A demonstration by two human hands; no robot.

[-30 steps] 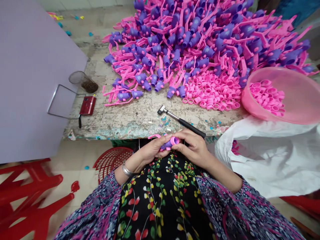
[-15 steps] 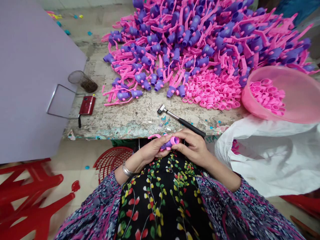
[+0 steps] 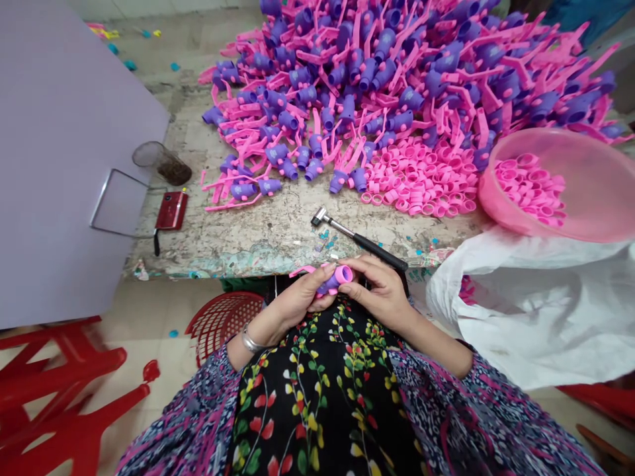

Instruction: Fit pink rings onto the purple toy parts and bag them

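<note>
In front of my lap, my left hand [image 3: 296, 299] is closed around a purple plastic toy part [image 3: 327, 285] with pink arms. A pink ring [image 3: 343, 275] sits around the part's open end, which faces right and up. The thumb and fingers of my right hand [image 3: 384, 292] pinch this ring from the right. Beyond my hands, a hammer [image 3: 354, 237] with a black grip lies on the worn table. Loose pink rings [image 3: 419, 178] form a heap near the table's right side, in front of a big pile of similar purple and pink parts [image 3: 347, 79].
A pink bowl [image 3: 595, 192] with more rings stands at the right, above a white sack [image 3: 546, 317]. On the left are a glass [image 3: 161, 162], a red box-like device [image 3: 171, 210] and a grey panel [image 3: 64, 145]. A red basket [image 3: 223, 324] and red stools [image 3: 64, 383] are below.
Both hands and the toy part have shifted very slightly left in view, and the ringed end is turned a little more upward. Both hands keep their hold.
</note>
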